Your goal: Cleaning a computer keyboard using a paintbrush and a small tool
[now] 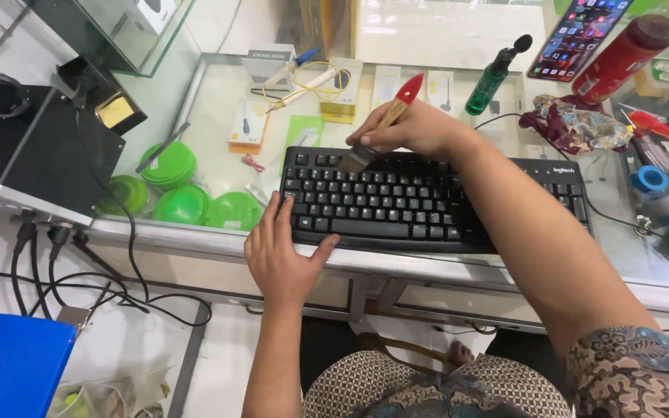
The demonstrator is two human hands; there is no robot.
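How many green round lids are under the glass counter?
4 show: one lid at the top, one to its lower left, one below it, and one nearest the left hand. The keyboard may hide more.

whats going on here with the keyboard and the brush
A person is brushing a black keyboard on a glass counter. The right hand grips a red-tipped wooden paintbrush, bristles on the upper left keys. The left hand steadies the keyboard's near left corner.
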